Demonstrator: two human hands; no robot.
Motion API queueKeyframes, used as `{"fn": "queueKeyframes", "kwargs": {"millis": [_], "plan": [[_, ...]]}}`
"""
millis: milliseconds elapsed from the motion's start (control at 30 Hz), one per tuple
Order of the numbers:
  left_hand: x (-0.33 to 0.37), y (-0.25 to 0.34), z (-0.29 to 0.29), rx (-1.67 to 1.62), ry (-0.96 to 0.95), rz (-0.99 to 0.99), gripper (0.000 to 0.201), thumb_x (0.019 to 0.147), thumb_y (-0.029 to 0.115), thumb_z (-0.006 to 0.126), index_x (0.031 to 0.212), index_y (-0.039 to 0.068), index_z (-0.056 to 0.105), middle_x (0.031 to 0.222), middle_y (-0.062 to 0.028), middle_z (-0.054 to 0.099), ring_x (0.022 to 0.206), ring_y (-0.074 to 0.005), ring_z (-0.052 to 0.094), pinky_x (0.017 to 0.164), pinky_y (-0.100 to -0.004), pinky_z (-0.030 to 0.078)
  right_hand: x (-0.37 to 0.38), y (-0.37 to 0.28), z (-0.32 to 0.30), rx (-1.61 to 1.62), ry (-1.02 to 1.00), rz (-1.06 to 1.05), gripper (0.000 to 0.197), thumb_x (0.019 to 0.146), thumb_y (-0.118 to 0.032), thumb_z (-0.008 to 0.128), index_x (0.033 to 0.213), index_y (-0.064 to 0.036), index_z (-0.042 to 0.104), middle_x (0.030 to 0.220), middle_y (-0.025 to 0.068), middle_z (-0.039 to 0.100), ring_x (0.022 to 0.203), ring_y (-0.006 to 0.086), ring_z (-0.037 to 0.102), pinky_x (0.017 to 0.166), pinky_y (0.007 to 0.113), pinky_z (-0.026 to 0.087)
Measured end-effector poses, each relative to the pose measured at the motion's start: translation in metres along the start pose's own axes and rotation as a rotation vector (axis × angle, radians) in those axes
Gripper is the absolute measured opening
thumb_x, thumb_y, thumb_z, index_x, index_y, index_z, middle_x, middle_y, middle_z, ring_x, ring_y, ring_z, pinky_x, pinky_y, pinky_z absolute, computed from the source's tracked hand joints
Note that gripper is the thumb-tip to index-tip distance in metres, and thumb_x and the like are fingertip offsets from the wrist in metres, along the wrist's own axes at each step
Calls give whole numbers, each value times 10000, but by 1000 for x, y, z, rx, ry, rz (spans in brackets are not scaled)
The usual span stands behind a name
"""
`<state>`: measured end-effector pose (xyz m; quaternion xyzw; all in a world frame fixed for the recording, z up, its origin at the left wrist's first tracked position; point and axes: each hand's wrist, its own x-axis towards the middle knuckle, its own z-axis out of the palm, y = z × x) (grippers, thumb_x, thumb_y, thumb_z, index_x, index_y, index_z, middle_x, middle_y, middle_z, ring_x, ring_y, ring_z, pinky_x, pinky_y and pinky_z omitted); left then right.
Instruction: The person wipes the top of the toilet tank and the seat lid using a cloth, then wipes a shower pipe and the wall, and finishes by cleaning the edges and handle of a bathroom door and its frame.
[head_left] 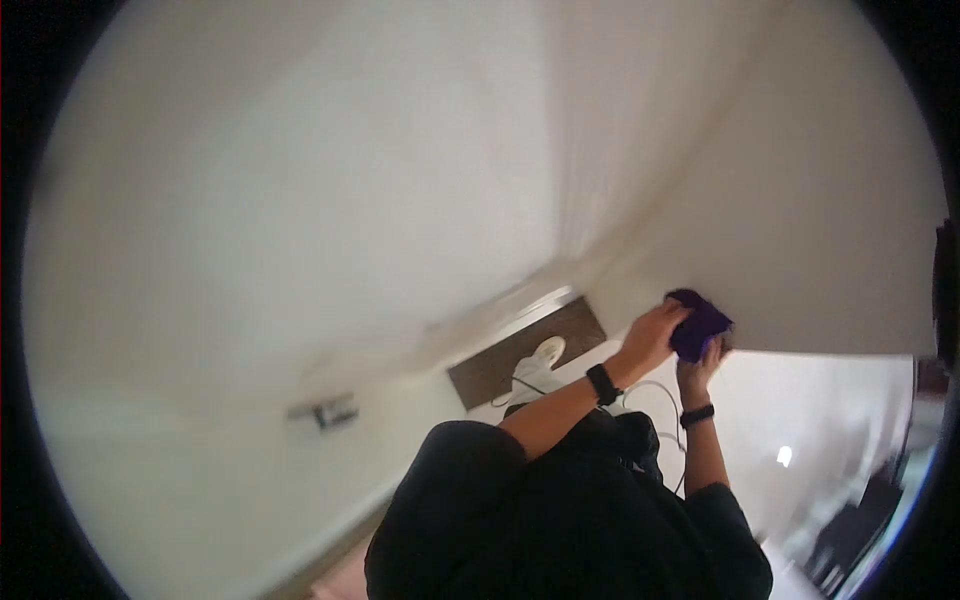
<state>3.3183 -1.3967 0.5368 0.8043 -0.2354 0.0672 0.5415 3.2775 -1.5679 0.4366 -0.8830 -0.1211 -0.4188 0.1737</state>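
Both my hands are raised ahead and to the right, holding a bunched dark purple cloth [699,326]. My left hand [653,338] grips its left side, with fingers closed on the fabric. From below, my right hand [702,370] holds the lower edge, its fingers partly covered by the folds. The cloth is beside a pale wall-like surface [830,260]; I cannot tell whether it touches it. Each wrist wears a black band.
A blurred metal handle [337,411] is on the pale surface at left. Below are a dark brown floor strip [490,371], my light shoe [549,350] and a thin cable [660,388]. Dark objects [862,525] stand at the lower right on a pale floor.
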Motion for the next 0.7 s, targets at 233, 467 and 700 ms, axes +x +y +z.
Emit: {"fn": "queueKeyframes", "kwargs": {"millis": [233,467,700], "plan": [[-117,66,-52,273,172,-340,504,741,39,680,1231,132,605,1117,-84,593,882,-322,656,726,-434,548,9,-81,-56,566,-539,89,390,786,7,637,1170,-43,588,1262,223,553,1151,458,528,950,507,459],[-209,232,-150,541,690,-615,571,727,48,696,1277,157,587,1175,-85,588,949,-330,644,751,-415,554,114,-246,-143,1080,-849,-247,527,768,-69,729,1260,-48,540,1257,226,545,1111,435,565,912,457,498],[-351,379,-246,930,1341,-640,633,734,-52,639,1330,148,569,1243,-190,538,1102,-393,580,826,-399,533,139,-481,-224,1510,-784,-773,687,718,-98,776,1334,-29,479,1375,239,465,1237,435,493,974,460,466]]}}
